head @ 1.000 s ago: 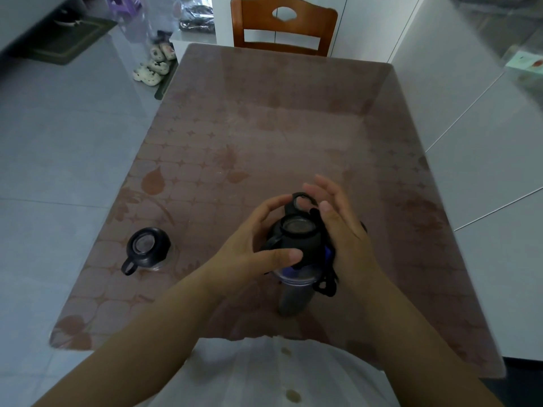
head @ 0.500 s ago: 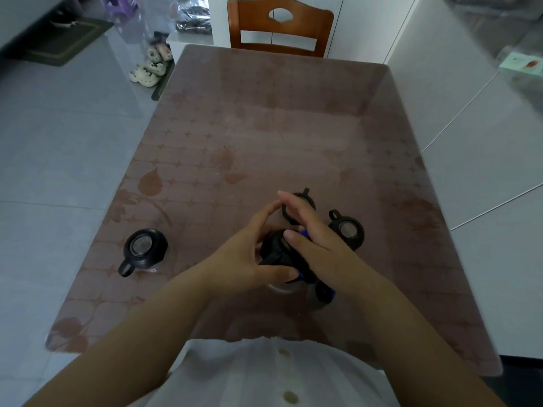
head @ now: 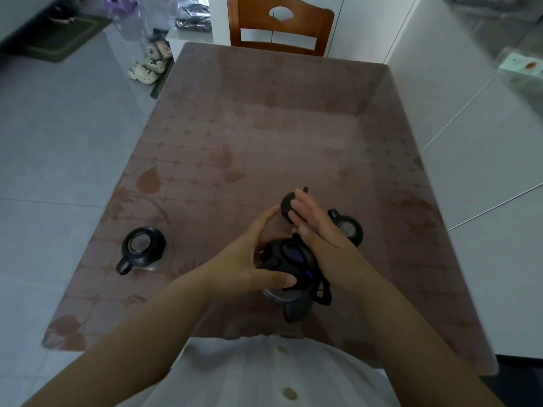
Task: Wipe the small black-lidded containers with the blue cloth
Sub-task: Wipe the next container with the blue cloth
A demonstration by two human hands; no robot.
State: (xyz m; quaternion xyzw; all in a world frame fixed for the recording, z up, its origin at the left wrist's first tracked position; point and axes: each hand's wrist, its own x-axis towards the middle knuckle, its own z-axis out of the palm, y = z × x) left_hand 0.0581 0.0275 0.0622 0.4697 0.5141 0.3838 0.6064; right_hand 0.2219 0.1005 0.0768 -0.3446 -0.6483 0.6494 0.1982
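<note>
Left hand (head: pixel 249 259) curls around a black-lidded container (head: pixel 289 268) close to the near edge of the table (head: pixel 264 127), thumb lying across the lid's front and fingers wrapped round its far side, gripping it firmly. Right hand (head: pixel 320 233) lies over the container's 2 o'clock side with the fingers stretched out nearly flat, pressing a dark cloth (head: pixel 311 274) with blue showing through against the lid; a fold of it hangs down at 4 o'clock. A second container (head: pixel 289 205) stands at 12 o'clock, half hidden behind the right fingertips. A third container (head: pixel 348 229) peeks out at 2 o'clock, just past the right knuckles. A fourth container (head: pixel 143 249) stands well apart at 9 o'clock, loop handle pointing toward the near edge. A wooden chair (head: pixel 280 27) waits at the far end.
</note>
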